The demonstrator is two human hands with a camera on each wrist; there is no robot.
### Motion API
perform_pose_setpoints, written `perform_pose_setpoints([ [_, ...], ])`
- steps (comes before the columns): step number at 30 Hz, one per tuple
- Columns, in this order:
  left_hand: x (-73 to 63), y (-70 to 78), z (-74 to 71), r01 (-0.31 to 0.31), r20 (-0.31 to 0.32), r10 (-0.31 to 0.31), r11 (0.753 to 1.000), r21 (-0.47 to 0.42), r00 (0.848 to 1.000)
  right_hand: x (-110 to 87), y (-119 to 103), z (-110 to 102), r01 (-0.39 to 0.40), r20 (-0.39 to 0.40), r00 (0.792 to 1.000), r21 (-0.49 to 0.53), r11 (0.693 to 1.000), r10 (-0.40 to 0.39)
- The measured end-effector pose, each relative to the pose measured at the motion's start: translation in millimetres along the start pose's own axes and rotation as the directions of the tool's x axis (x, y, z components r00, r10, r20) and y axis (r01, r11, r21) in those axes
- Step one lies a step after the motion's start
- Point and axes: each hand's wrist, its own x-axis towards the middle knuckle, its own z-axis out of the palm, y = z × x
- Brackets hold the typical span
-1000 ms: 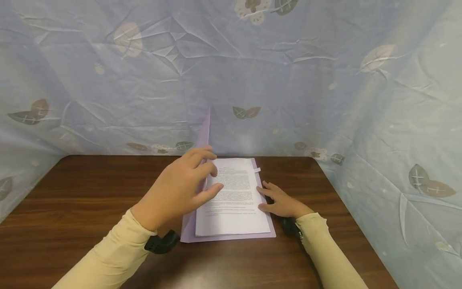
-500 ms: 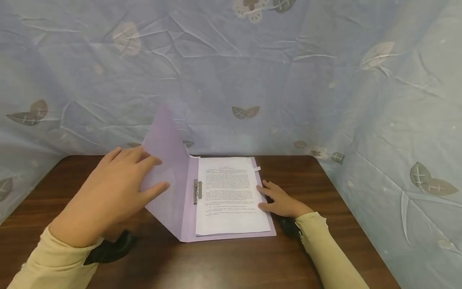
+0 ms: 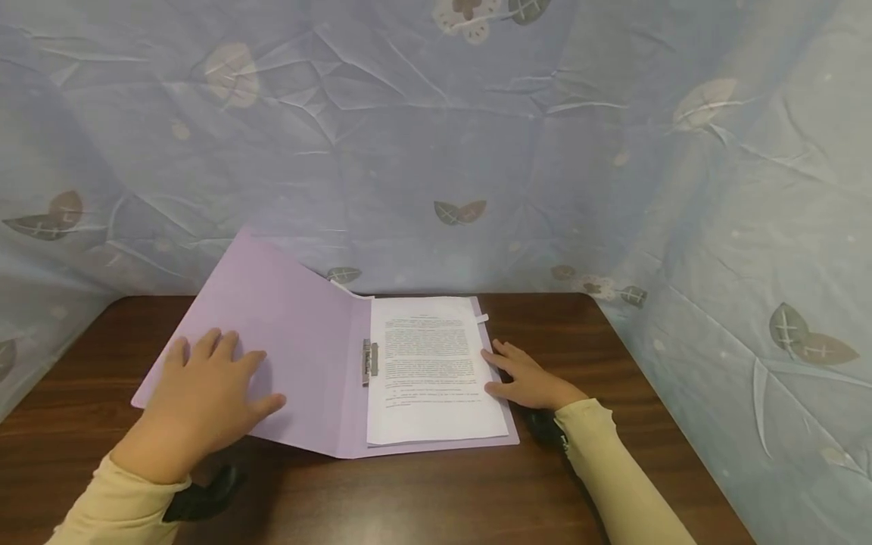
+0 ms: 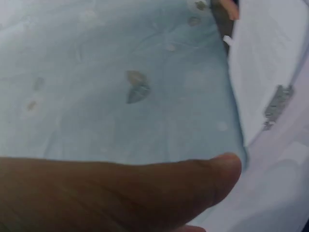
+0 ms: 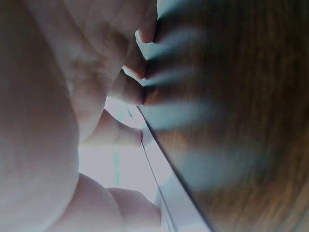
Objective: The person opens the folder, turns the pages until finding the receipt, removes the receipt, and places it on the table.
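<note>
A purple folder point(image 3: 354, 424) lies spread on the table, its left cover point(image 3: 293, 333) tilted up, with the far corner raised. White printed sheets point(image 3: 436, 363) rest on its right side, beside a metal clip point(image 3: 370, 362) near the spine. My left hand point(image 3: 204, 401) is over the left cover with fingers spread; whether the fingertips touch it is hard to tell. In the left wrist view the thumb point(image 4: 193, 183) is straight, with the clip farther off. My right hand point(image 3: 527, 378) rests at the folder's right edge, fingers extended, thumb and a fingertip point(image 5: 135, 137) at the paper's edge.
The brown wooden table point(image 3: 422, 499) runs back to a pale blue patterned cloth point(image 3: 511, 151), which also hangs on both sides. A small white tab point(image 3: 482, 319) sticks out at the folder's right edge. A dark band point(image 3: 204, 496) is on the left wrist.
The folder's cover has swung from nearly upright over to the left, uncovering the clip. My left hand has moved left and come down over the cover. My right hand has stayed put.
</note>
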Motion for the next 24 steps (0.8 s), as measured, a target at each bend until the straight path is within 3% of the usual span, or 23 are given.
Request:
perform_pose_setpoints([
  [10, 18.4, 3.5, 39.9, -0.005, 0.124, 0.012, 0.999, -0.051, 0.992, 1.7, 0, 0, -0.033, 0.016, 0.999, 0.004, 0.999, 0.033],
  [19, 47.8, 11.5, 70.3, -0.001, 0.082, 0.01, 0.994, -0.106, 0.997, 1.0, 0, 1, -0.043, 0.009, 0.999, 0.002, 0.999, 0.043],
  [24, 63.5, 25.7, 84.6, 0.056, 0.164, -0.033, 0.989, -0.14, 0.986, -0.5, -1, 1, -0.045, 0.0, 0.999, 0.011, 0.999, 0.045],
])
